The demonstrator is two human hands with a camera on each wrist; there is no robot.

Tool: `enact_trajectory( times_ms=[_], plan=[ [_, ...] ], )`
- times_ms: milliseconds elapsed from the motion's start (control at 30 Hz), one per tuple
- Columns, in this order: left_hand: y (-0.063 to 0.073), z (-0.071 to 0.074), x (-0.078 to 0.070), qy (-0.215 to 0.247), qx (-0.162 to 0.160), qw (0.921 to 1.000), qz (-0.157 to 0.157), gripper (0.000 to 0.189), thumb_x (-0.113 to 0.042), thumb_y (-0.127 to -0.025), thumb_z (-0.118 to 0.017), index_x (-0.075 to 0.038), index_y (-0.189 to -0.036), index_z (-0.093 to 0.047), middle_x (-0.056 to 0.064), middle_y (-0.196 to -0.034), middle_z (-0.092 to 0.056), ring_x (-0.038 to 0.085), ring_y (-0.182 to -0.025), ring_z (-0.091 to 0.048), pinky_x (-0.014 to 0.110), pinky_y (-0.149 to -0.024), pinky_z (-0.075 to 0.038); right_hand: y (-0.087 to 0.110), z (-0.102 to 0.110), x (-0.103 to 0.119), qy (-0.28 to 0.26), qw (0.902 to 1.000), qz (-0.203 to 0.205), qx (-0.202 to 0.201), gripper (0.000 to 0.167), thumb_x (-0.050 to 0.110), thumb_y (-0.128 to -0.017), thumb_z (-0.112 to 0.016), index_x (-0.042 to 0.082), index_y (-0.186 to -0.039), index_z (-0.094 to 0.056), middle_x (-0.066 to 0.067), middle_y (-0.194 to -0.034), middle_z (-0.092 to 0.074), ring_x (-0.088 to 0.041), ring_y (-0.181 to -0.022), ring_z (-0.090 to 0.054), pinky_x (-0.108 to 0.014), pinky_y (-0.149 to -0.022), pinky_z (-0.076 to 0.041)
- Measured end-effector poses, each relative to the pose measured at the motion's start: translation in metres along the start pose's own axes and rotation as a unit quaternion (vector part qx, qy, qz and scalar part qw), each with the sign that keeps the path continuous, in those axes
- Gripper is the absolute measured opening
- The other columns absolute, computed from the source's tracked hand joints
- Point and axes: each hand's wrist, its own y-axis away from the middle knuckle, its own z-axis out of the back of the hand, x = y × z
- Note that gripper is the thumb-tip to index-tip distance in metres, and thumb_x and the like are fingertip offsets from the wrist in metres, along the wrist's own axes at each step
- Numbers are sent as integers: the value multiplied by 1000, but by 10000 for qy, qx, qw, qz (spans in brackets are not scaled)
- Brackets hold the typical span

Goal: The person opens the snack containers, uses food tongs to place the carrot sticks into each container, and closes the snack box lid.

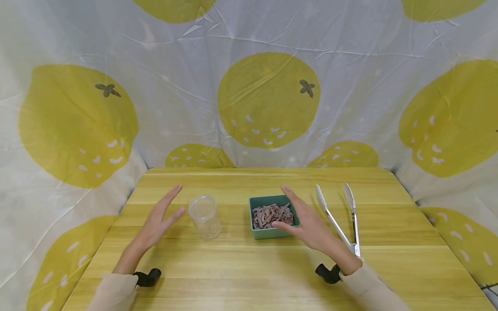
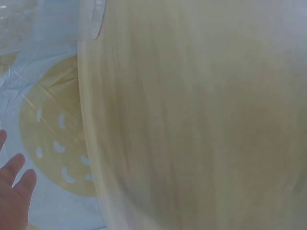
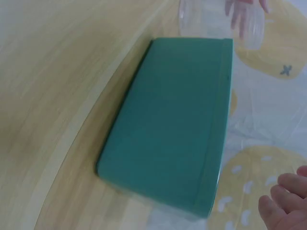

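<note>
A clear plastic jar (image 1: 206,218) stands upright on the table, just right of my left hand (image 1: 157,222). That hand is held with fingers extended and thumb apart, holding nothing. My right hand (image 1: 307,220) spreads its fingers and thumb over the right side of a green rectangular box (image 1: 270,233), overlapping it in the head view. Inside the box lie brownish shredded strips (image 1: 268,216). The box's green side wall (image 3: 168,120) fills the middle of the right wrist view, with fingers (image 3: 288,196) at the lower right. Left-hand fingers (image 2: 14,187) show at the left wrist view's edge.
Metal tongs (image 1: 355,233) with pale tips lie spread on the table, right of the green box and partly behind the right wrist. The wooden table (image 1: 233,276) meets a lemon-print cloth (image 1: 268,26) at the back and sides.
</note>
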Motion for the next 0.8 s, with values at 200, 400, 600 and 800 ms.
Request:
enact_trajectory(
  times_ms=[200,400,600,800],
  plan=[
    [5,-7,3,240,82,9997,-38,67,-23,-101,-59,-29,-159,-25,6,-163,-23,39,-148,-19,72,-109,-17,-9,-14,9,-278,9994,101,152,92,57,-90,-66,36,-160,-10,5,-165,-15,-29,-147,-23,-61,-111,-29],
    [10,-14,6,360,270,9990,2,69,-21,-100,-60,-24,-159,-25,10,-163,-24,41,-147,-19,72,-108,-21,-20,-28,19,-525,9982,232,173,89,55,-91,-67,35,-160,-14,5,-164,-20,-26,-146,-27,-59,-111,-31],
    [12,-18,5,614,473,9969,-106,73,-19,-98,-63,-23,-160,-24,7,-163,-24,38,-147,-19,70,-108,-24,-33,-47,29,-589,9972,424,171,87,52,-91,-68,33,-160,-18,1,-162,-26,-26,-145,-30,-63,-110,-29],
    [11,-23,3,896,723,9933,8,78,-20,-97,-67,-24,-160,-22,6,-162,-26,39,-146,-25,68,-109,-26,-46,-62,40,-620,9965,483,275,85,53,-91,-67,28,-159,-23,-2,-161,-31,-25,-143,-35,-56,-110,-34]
  ],
)
